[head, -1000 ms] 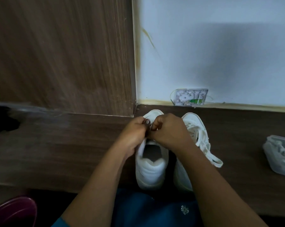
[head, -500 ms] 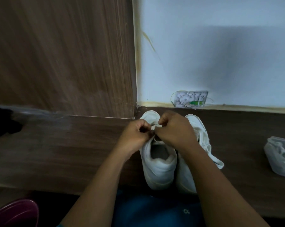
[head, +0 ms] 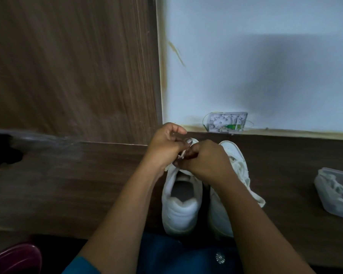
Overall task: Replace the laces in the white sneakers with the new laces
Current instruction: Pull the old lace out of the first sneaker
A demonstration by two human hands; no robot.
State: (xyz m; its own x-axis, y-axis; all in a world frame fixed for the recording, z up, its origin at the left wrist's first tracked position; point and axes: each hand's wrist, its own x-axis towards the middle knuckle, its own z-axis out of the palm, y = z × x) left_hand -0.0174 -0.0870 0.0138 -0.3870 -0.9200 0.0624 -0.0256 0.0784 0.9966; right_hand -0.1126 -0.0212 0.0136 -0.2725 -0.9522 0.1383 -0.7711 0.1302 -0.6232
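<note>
Lace [head: 182,154] is pinched by both the left hand [head: 164,148] and right hand [head: 207,162] (held close together) directly over the left-side sneaker [head: 181,214].

surface: wooden desk [head: 68,184] | on it: white sneakers [head: 179,210], plastic tub [head: 336,192]

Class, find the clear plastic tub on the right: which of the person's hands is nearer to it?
Right. The right hand pinches the lace over the sneaker, well left of the tub; the left hand, also pinching the lace, lies farther away.
</note>
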